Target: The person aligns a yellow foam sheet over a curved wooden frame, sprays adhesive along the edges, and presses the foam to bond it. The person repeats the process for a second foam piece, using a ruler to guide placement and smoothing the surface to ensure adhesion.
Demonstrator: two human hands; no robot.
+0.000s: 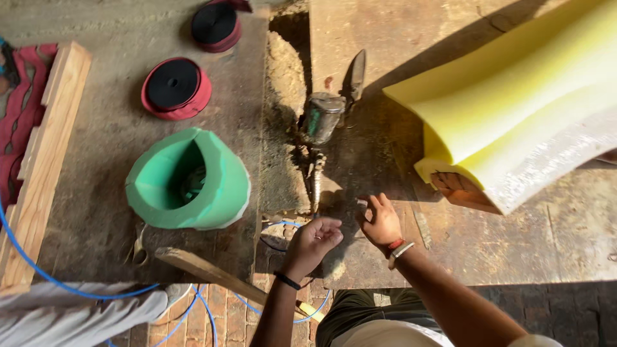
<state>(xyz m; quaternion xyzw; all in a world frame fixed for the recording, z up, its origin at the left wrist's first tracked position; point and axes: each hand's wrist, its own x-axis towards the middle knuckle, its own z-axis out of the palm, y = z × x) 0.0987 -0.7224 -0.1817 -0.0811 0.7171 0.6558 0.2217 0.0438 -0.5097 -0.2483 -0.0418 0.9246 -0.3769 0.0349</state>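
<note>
Two webbing rolls (175,87), one green foam roll (218,186), one yellow foam (514,96), one spray gun (319,125) just ahead. My left hand (315,239) curled loosely, empty; right hand (380,222) pinched something small, unidentifiable.

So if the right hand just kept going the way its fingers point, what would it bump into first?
Probably the spray gun lying on the wooden board. The right hand points up and slightly left, toward the gun's handle end; depth is hard to judge, so it might pass just beside it.
</note>
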